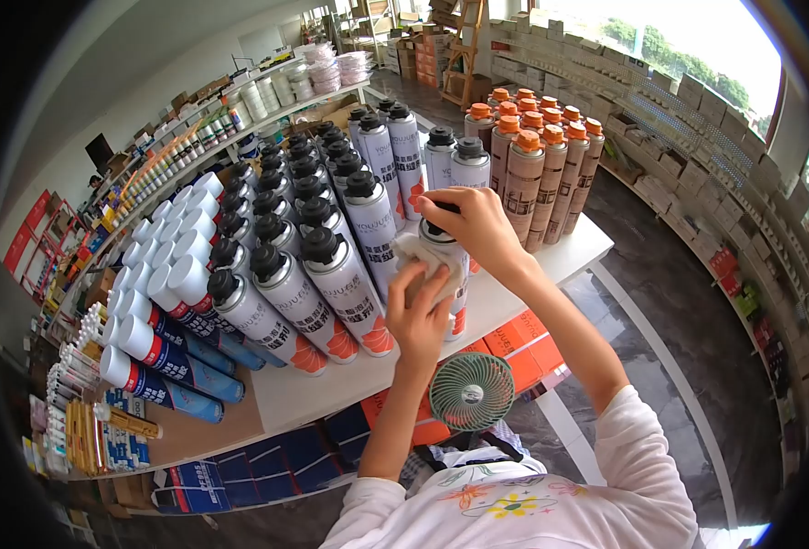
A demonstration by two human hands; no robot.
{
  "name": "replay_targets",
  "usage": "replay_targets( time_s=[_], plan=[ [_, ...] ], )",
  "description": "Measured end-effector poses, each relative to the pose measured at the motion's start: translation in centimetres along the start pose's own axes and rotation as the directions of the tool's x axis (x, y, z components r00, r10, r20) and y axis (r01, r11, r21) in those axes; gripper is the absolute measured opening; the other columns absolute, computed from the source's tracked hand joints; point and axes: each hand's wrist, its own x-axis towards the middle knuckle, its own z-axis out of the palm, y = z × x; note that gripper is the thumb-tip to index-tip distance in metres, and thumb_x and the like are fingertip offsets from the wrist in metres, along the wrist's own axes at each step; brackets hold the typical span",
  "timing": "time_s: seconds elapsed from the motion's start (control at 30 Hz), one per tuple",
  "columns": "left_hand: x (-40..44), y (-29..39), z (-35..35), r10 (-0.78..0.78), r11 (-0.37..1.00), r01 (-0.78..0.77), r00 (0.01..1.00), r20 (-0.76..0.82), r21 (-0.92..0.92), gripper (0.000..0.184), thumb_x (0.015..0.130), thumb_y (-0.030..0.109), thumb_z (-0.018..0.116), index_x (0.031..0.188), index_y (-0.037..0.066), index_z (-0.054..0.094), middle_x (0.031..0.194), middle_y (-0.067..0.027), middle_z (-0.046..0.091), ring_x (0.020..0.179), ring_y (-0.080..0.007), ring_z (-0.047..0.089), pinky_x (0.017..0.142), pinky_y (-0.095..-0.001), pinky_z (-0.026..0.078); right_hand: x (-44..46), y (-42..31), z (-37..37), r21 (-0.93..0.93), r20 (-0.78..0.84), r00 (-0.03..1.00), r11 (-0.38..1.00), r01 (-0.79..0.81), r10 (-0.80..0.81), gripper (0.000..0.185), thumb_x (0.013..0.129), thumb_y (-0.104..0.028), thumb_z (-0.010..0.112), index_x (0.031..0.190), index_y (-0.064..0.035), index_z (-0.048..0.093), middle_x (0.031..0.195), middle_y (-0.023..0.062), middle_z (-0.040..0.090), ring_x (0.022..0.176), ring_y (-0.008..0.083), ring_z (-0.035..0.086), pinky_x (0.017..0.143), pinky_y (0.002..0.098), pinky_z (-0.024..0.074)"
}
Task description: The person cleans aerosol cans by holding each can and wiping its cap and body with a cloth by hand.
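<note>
A white spray can with a black top [460, 316] stands upright near the table's front edge, partly covered by my hands. My left hand [420, 306] presses a crumpled white cloth [412, 249] against its side, fingers curled over the cloth. Over the can's black top, my right hand [479, 222] is closed with bent fingers; they hide most of the top. Left of my hands, rows of similar white cans [342, 284] with black tops and orange-red prints fill the table. Two more white cans [468, 165] stand just behind my right hand.
Brown cans with orange caps [525, 169] stand at the table's right end. Blue cans with white caps [171, 366] are on the left. A green round fan [471, 392] sits below the table edge, before orange boxes [519, 339]. Stocked shelves [697, 183] line the right wall.
</note>
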Motion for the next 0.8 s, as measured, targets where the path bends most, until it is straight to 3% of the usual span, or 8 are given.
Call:
replay_targets(
  time_s=[0.07, 0.17, 0.2, 0.23, 0.33, 0.47, 0.6, 0.8],
  plan=[
    [-3.0, -1.7, 0.4, 0.016, 1.0, -0.016, 1.0, -0.013, 0.01, 0.042, 0.064, -0.002, 0.083, 0.103, 0.011, 0.076, 0.115, -0.0083, 0.061, 0.102, -0.0279, 0.064, 0.087, -0.0405, 0.055, 0.3, 0.1, 0.4, -0.025, -0.058, 0.99, 0.991, 0.128, -0.129, 0.031, 0.094, -0.027, 0.067, 0.104, 0.0012, 0.075, 0.08, 0.0212, 0.071, 0.074, 0.034, 0.071, 0.074, 0.0384, 0.0557],
    [-5.8, -3.1, 0.5, -0.013, 1.0, 0.013, 1.0, -0.009, -0.019, 0.043, 0.064, -0.001, 0.083, 0.105, 0.011, 0.076, 0.114, -0.0086, 0.061, 0.105, -0.0289, 0.063, 0.088, -0.0402, 0.055, 1.0, 0.1, -0.5, -0.039, 0.079, 0.991, 0.993, 0.108, -0.105, 0.034, 0.095, -0.03, 0.068, 0.106, 0.0005, 0.075, 0.077, 0.0205, 0.071, 0.07, 0.0332, 0.07, 0.07, 0.0386, 0.055],
    [-5.6, -3.1, 0.3, -0.017, 1.0, 0.017, 1.0, -0.001, -0.021, 0.043, 0.064, -0.001, 0.083, 0.105, 0.011, 0.076, 0.114, -0.0086, 0.061, 0.105, -0.0289, 0.063, 0.088, -0.0402, 0.055, 1.5, 1.2, -0.8, -0.023, 0.127, 0.969, 0.976, 0.218, -0.214, 0.035, 0.097, -0.032, 0.066, 0.108, -0.0003, 0.075, 0.076, 0.0201, 0.071, 0.068, 0.0317, 0.07, 0.068, 0.038, 0.0546],
    [-5.0, -3.0, -0.1, -0.02, 1.0, 0.02, 0.999, 0.034, -0.023, 0.044, 0.065, -0.002, 0.082, 0.106, 0.01, 0.075, 0.115, -0.0088, 0.061, 0.105, -0.0289, 0.063, 0.088, -0.04, 0.055, 1.4, -0.1, -2.0, -0.034, 0.242, 0.965, 0.993, 0.112, -0.101, 0.037, 0.098, -0.034, 0.065, 0.11, -0.0004, 0.074, 0.08, 0.0213, 0.072, 0.07, 0.0296, 0.071, 0.069, 0.0376, 0.0548],
    [-2.7, -2.8, -0.9, -0.019, 0.999, 0.021, 0.998, 0.06, -0.029, 0.044, 0.065, -0.005, 0.08, 0.107, 0.009, 0.075, 0.116, -0.0094, 0.061, 0.104, -0.0283, 0.064, 0.086, -0.0384, 0.055, 2.4, 1.3, -3.5, 0.032, 0.411, 0.908, 0.996, 0.08, -0.086, 0.047, 0.098, -0.039, 0.065, 0.129, -0.0028, 0.066, 0.09, 0.0188, 0.074, 0.072, 0.0187, 0.068, 0.07, 0.0366, 0.0545],
    [0.5, -1.9, -1.0, -0.051, 0.998, 0.052, 0.998, 0.024, -0.04, 0.044, 0.065, -0.007, 0.08, 0.106, 0.007, 0.076, 0.116, -0.0093, 0.061, 0.104, -0.0278, 0.065, 0.086, -0.0369, 0.056, 2.3, 1.3, -5.1, -0.023, 0.507, 0.852, 0.986, 0.163, -0.129, 0.056, 0.095, -0.039, 0.069, 0.138, -0.0054, 0.059, 0.084, 0.0181, 0.072, 0.065, 0.0191, 0.062, 0.068, 0.035, 0.0531],
    [1.7, 0.5, 0.6, 0.102, 0.99, -0.109, 0.991, -0.083, -0.085, 0.04, 0.069, -0.006, 0.082, 0.106, 0.008, 0.077, 0.113, -0.0074, 0.061, 0.107, -0.0286, 0.065, 0.089, -0.0381, 0.057, 1.4, 0.3, -4.8, -0.107, 0.42, 0.902, 0.982, 0.154, -0.096, 0.045, 0.093, -0.033, 0.071, 0.125, -0.0016, 0.066, 0.075, 0.0212, 0.067, 0.06, 0.0255, 0.06, 0.066, 0.0369, 0.0523],
    [-3.4, -2.2, 2.7, 0.076, 0.996, -0.079, 0.993, -0.091, -0.037, 0.039, 0.067, -0.005, 0.082, 0.104, 0.008, 0.077, 0.112, -0.0066, 0.06, 0.108, -0.0294, 0.064, 0.093, -0.0404, 0.056, 0.6, 0.3, -2.4, -0.149, 0.124, 0.986, 0.98, 0.129, -0.111, 0.037, 0.087, -0.035, 0.075, 0.095, 0.0006, 0.071, 0.068, 0.0178, 0.066, 0.06, 0.0331, 0.065, 0.063, 0.0403, 0.0527]
  ],
)
